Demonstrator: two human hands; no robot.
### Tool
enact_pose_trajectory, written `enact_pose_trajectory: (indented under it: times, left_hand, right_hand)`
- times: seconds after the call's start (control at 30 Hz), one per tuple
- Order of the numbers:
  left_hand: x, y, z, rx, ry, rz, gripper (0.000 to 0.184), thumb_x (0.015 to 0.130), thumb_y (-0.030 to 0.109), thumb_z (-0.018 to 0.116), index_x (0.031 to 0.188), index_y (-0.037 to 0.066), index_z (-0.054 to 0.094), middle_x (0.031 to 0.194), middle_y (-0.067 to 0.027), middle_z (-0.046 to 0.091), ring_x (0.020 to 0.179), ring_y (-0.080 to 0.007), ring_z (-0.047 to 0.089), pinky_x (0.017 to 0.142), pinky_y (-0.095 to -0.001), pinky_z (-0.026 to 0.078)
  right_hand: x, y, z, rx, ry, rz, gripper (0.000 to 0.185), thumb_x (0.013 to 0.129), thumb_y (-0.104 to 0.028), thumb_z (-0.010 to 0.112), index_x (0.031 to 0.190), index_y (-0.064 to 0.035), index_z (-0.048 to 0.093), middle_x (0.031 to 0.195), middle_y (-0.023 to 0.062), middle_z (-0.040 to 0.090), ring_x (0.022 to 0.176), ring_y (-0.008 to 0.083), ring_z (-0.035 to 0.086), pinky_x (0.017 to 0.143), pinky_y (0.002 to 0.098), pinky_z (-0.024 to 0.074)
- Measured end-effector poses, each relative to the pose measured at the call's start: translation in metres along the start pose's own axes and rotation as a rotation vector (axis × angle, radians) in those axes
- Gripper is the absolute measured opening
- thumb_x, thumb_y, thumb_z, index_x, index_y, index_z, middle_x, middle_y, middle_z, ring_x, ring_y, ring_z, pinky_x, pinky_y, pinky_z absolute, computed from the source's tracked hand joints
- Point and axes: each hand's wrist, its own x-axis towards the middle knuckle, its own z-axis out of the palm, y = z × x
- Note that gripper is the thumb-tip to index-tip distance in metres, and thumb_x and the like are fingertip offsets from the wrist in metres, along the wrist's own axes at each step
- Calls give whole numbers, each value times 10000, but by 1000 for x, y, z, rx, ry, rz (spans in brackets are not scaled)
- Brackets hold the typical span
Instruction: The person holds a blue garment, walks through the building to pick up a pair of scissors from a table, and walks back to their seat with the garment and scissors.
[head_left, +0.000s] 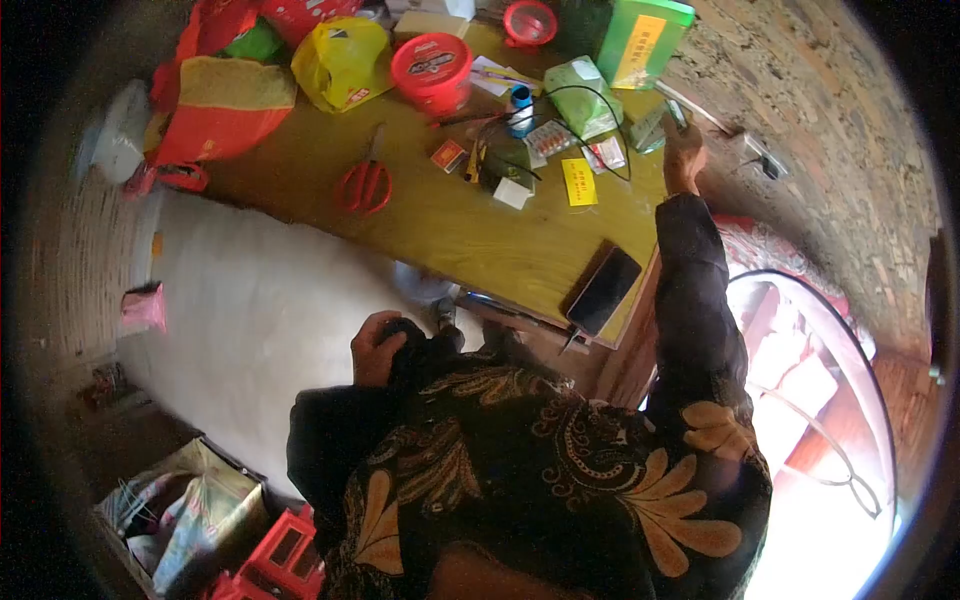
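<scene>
My right hand reaches to the table's far right edge, beside the wall. Its fingers close around a small, pale greenish thing that I cannot make out. A clear-and-green packet lies just left of those fingers. Close to my body, my left hand is curled against something dark, perhaps cloth, that I cannot make out. Nearer my right forearm lies a black smartphone on the table's corner. A yellow card, a blister pack of pills and a blue bottle sit left of my right hand.
On the wooden table lie red-handled scissors, a red tub, a yellow bag and a black cable. A green box stands by the wall. An open box is on the floor at left.
</scene>
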Motion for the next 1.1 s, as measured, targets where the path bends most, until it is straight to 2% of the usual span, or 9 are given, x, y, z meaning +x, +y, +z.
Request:
enact_pose_trajectory:
  times: [0.03, 0.1, 0.43, 0.5, 0.6, 0.73, 0.87, 0.97, 1.1]
  left_hand:
    - [-1, -4, -2, -6, 12, -6, 340, 768, -44, 602, 1103, 5, 582, 975, -84, 642, 905, -167, 611, 843, -295, 479]
    - [-3, -15, -6, -145, 5, -25, 342, 768, -45, 605, 1106, 3, 581, 987, -86, 640, 916, -169, 607, 848, -295, 476]
    - [6, -20, -22, 86, -74, 117, 353, 788, -31, 591, 1139, 1, 566, 1005, -101, 641, 944, -195, 605, 873, -310, 482]
    - [6, -23, -27, 142, -50, 58, 346, 791, -21, 598, 1135, 5, 567, 1013, -94, 639, 940, -189, 607, 867, -309, 484]
    - [4, -34, -39, -165, -50, -24, 340, 773, -47, 604, 1109, 1, 582, 994, -94, 643, 915, -177, 612, 839, -301, 492]
    - [5, -43, -55, -102, -56, -47, 342, 782, -62, 589, 1118, -1, 573, 989, -95, 644, 907, -172, 615, 832, -299, 497]
    - [5, -39, -62, -173, -88, -46, 343, 783, -67, 577, 1120, -4, 567, 994, -97, 643, 910, -179, 615, 839, -301, 496]
    - [7, -40, -65, -112, -70, -83, 342, 786, -67, 577, 1123, -11, 562, 1002, -104, 640, 919, -185, 614, 848, -302, 493]
    - [10, -51, -69, -76, -48, -104, 343, 786, -76, 585, 1123, -20, 560, 1018, -110, 636, 938, -189, 610, 863, -304, 485]
  right_hand:
    - [-11, -17, -15, 145, -54, -7, 589, 759, -576, 625, 958, -25, 678, 862, 208, 661, 843, 350, 635, 729, 420, 454]
    - [-9, -5, -11, 48, -121, -46, 684, 781, -545, 634, 1247, -54, 530, 957, 180, 678, 899, 359, 643, 754, 450, 479]
    - [-9, -3, -25, -241, -213, -127, 600, 773, -584, 622, 1156, -122, 630, 1038, 166, 670, 975, 361, 628, 815, 436, 481]
    - [-3, 10, -29, -349, -283, -154, 586, 823, -603, 539, 1198, -159, 612, 978, 138, 685, 956, 312, 636, 805, 413, 474]
    - [1, 35, -38, -223, -257, -97, 579, 813, -571, 582, 1144, -100, 642, 918, 94, 707, 912, 255, 662, 770, 356, 488]
    - [6, 67, -36, 20, -331, 46, 612, 766, -555, 655, 1110, -49, 662, 792, 51, 721, 786, 187, 683, 702, 284, 490]
    - [-7, 53, -30, -117, -278, -78, 633, 740, -573, 671, 1101, -53, 667, 766, 54, 715, 733, 187, 681, 707, 296, 491]
    - [-10, 46, -19, -12, -310, 103, 683, 709, -609, 681, 1104, -51, 664, 741, 44, 709, 737, 187, 681, 718, 305, 495]
    - [-2, 80, 36, 18, -221, 68, 563, 748, -308, 776, 1144, 51, 600, 749, 101, 679, 608, 135, 650, 559, 244, 525]
